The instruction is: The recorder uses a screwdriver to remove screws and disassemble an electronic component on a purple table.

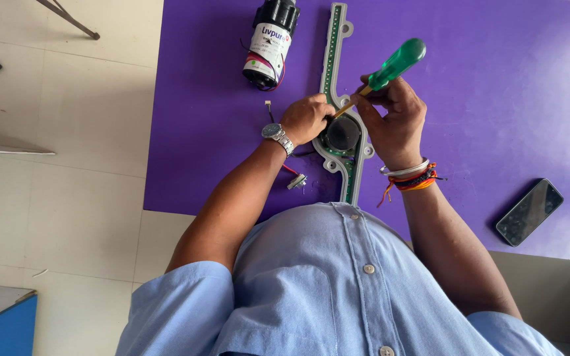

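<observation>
Purple tabletop is carrying the work. Left hand is curling its fingers shut against the round black part seated in a long grey plastic strip, steadying it. Just right of those fingers, the right hand is clamping a green-handled screwdriver, tip angled into that part. Seemingly a screw is being driven; next calls for steady downward pressure.
</observation>
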